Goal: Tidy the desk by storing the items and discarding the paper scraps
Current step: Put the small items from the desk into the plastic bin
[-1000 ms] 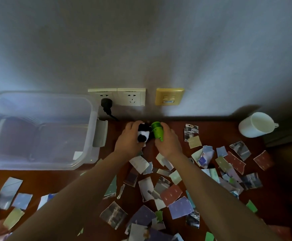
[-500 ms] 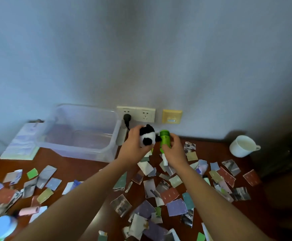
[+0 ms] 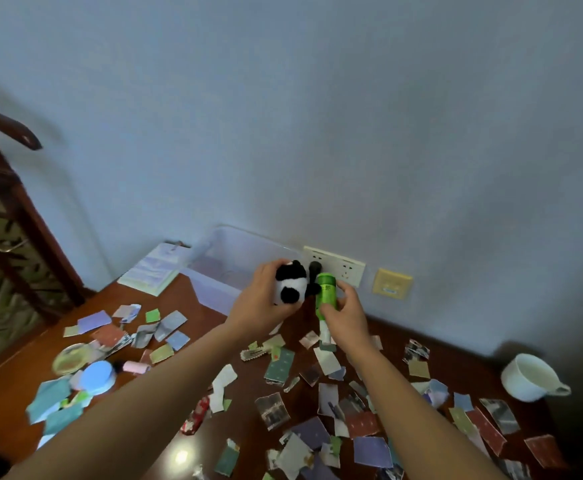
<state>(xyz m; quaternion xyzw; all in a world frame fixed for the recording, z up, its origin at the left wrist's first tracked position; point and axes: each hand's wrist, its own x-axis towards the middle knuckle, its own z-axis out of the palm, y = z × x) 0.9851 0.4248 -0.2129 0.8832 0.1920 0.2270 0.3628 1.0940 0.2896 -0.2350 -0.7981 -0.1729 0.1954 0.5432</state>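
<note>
Both hands had lifted off the desk [image 3: 456, 344] since half a second before, carrying their items up in front of the wall outlet [image 3: 347, 268] and the near right end of the clear plastic bin [image 3: 214, 268]. The left hand [image 3: 259, 299] gripped a small fuzzy black-and-white panda plush [image 3: 292, 284], fingers curled around its back, its rounded face turned toward the viewer. The right hand [image 3: 343, 315] held a smooth green cylindrical bottle [image 3: 325, 292] by its lower part; the bottle's long axis stood nearly upright, flat green end up and narrower white end pointing down at the desk. The plush and the bottle were just beside each other, seemingly touching. The bin was translucent, rectangular with rounded corners, and sat against the wall. Torn paper scraps [image 3: 371, 452], flat and ragged-edged in purple, green, red and photo prints, littered the glossy dark wooden desk. A white ceramic cup [image 3: 529, 379] stood at the far right.
</note>
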